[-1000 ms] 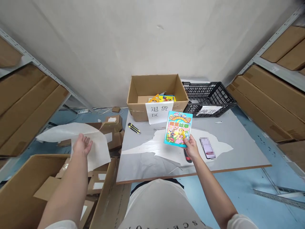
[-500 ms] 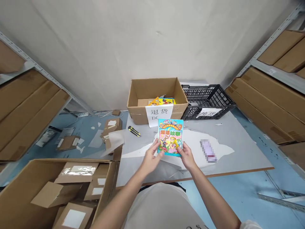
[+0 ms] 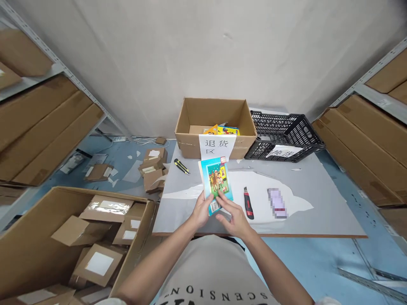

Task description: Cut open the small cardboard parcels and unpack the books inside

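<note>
Turned over since the earlier frame, the thin picture book [image 3: 216, 182] now shows its back cover above the desk [image 3: 318, 199], left hand [image 3: 201, 210] pinching its lower edge and right hand [image 3: 233, 215] fingers lying across it; light and bendy, it is probably best gripped by both side edges.

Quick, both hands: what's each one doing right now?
Left hand: closed on the picture book's lower left edge.
Right hand: fingers on the book's lower right corner, holding it too.

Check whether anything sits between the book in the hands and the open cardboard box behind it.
Nothing visible does. The book, held by both hands, faces bare table up to the cardboard box; the yellow utility knife lies off left.
</note>
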Tool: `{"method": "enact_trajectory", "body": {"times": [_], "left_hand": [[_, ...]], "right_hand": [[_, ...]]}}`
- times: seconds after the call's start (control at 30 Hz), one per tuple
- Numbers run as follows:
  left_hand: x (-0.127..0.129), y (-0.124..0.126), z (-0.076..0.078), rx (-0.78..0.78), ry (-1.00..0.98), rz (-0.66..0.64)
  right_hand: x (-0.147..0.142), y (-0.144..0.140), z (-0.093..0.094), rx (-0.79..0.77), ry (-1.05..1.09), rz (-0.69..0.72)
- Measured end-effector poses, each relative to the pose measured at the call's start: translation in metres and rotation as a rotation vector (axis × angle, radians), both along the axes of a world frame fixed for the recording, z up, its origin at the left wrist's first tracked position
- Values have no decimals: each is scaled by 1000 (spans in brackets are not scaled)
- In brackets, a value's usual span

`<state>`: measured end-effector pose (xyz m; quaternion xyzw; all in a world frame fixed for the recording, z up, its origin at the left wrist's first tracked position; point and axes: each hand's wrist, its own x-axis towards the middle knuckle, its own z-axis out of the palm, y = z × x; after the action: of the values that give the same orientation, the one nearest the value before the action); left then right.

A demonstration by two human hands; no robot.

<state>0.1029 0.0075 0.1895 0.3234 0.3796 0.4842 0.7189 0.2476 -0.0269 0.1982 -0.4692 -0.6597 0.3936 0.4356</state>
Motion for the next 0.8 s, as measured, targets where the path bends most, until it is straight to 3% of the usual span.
{"method": "enact_trajectory", "body": {"times": [0.13,0.17,0.27,0.33,0.63,0.8], "left_hand": [[-11,5,5,-135,-99,-54],[-14,5,6,-153,-120,-73],[-18,5,5,-187,-168,-113],[-18,5,3,-170,-162,-128],[-16,9,-8,-63,-42,-90],[-11,12,-14,-43,43,0]], "right_hand": [[18,9,-11,-107,208,-390],[23,11,-13,-199,298,-399],[32,13,-16,-497,502,-230],[34,11,-16,-579,555,-176],[38,3,-24,-555,560,-252],[42,5,-27,-516,559,-306]]}}
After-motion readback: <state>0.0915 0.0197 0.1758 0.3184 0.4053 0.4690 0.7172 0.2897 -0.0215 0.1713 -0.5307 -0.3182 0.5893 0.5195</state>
